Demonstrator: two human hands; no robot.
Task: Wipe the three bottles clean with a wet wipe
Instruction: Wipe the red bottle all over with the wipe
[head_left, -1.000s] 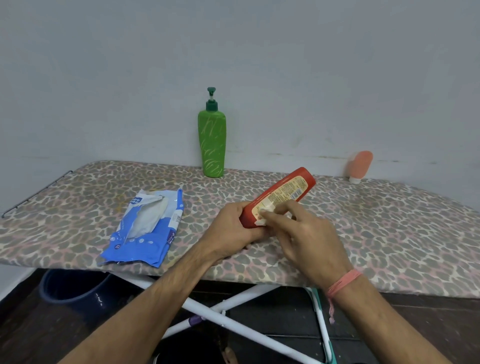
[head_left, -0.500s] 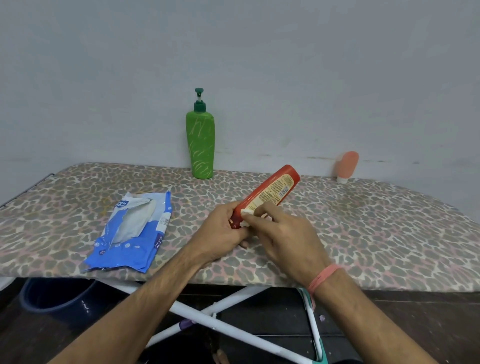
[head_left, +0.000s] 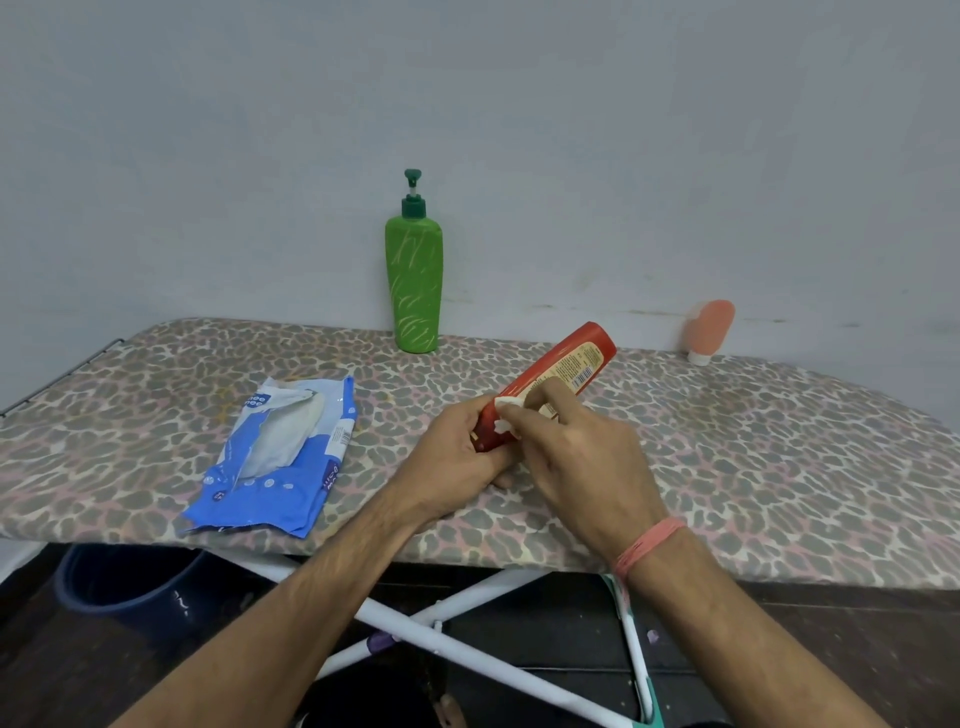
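Observation:
My left hand (head_left: 457, 457) grips the lower end of a red bottle (head_left: 566, 364) with a yellow label, which tilts up and to the right above the board. My right hand (head_left: 582, 457) presses a small white wet wipe (head_left: 506, 413) against the bottle's near end. A tall green pump bottle (head_left: 414, 280) stands upright at the back by the wall. A small peach tube (head_left: 709, 327) stands on its white cap at the back right, leaning on the wall.
A blue wet-wipe pack (head_left: 280, 457) lies open on the leopard-print ironing board (head_left: 779, 467), left of my hands. A dark blue bucket (head_left: 124, 587) sits on the floor under the board's left part. White crossed legs (head_left: 457, 639) run below the board.
My right hand with the wipe has slid along the near end of the red bottle. The bottle stays tilted in my left hand. The camera has shifted a little.

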